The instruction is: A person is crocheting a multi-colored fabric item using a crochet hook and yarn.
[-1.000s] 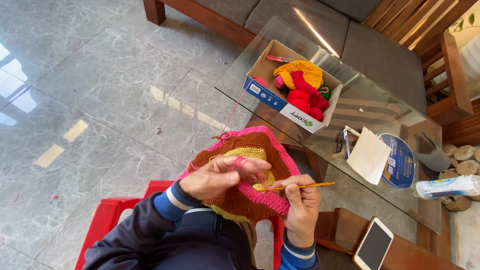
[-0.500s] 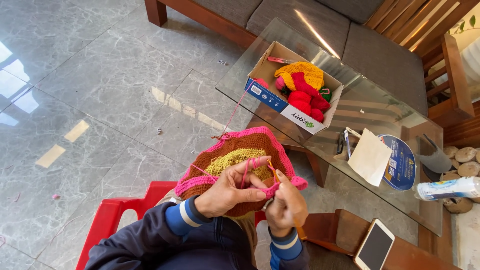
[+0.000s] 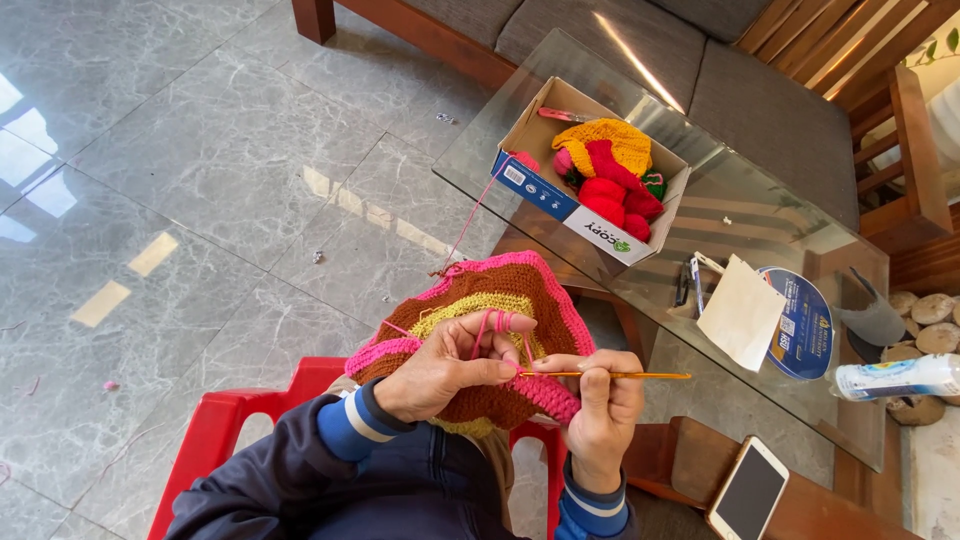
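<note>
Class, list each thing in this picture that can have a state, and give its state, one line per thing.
Left hand: grips the crochet piece, pink yarn looped over a finger.
Right hand: closed on the crochet hook.
Crochet hook: level, tip in the pink edge.
Crochet piece: unfinished, yarn attached.
Cardboard box: open, holding yarn.
Phone: screen dark.

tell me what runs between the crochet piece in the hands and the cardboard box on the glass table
In the head view a thin pink yarn strand runs from the crochet piece up to the cardboard box; only grey floor tiles lie beneath it.
</note>
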